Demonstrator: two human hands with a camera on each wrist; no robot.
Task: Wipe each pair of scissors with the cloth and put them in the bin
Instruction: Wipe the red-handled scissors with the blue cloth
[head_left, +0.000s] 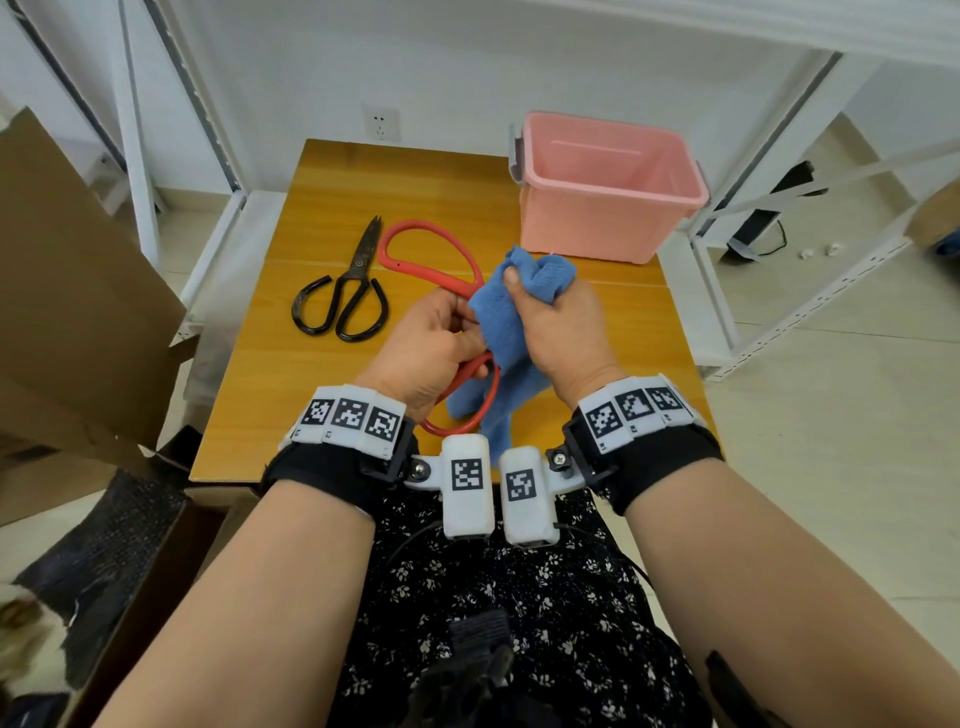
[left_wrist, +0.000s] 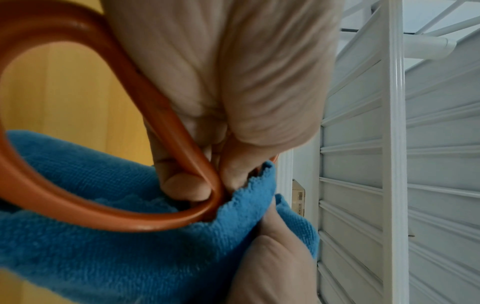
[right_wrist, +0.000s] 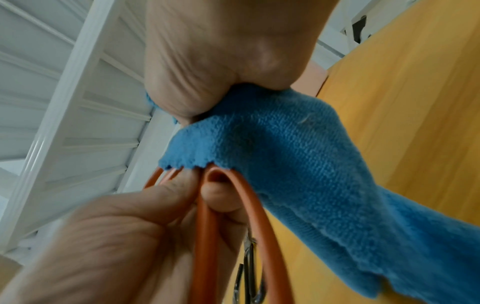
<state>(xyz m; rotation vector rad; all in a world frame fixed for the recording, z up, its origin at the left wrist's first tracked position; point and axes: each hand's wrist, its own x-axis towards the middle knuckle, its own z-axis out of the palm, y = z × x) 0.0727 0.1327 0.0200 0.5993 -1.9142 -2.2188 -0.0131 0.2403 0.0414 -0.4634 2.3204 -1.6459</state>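
**Red scissors mid-wipe, black pair waiting**

Left hand (head_left: 431, 343) curled tight round the handle loops of the red scissors (head_left: 431, 244), pinching them near where the loops meet. Right hand (head_left: 558, 325) fisted round the blue cloth (head_left: 498, 332), wrapped over the scissors' blade end; blades hidden under cloth. Cloth tail hangs down toward the person's lap. Both held just above the surface (head_left: 322, 384), near its front edge.

Progress, judged: first pair in wiping, not binned. Black scissors (head_left: 345, 291) lie closed on the surface left of the hands, untouched. Pink bin (head_left: 613, 208) at far right corner looks empty, so both pairs remain.

Surface is a small wooden top. Around it: white metal shelving (head_left: 140, 156), cardboard (head_left: 67, 291) at left, tiled floor, wall socket behind.
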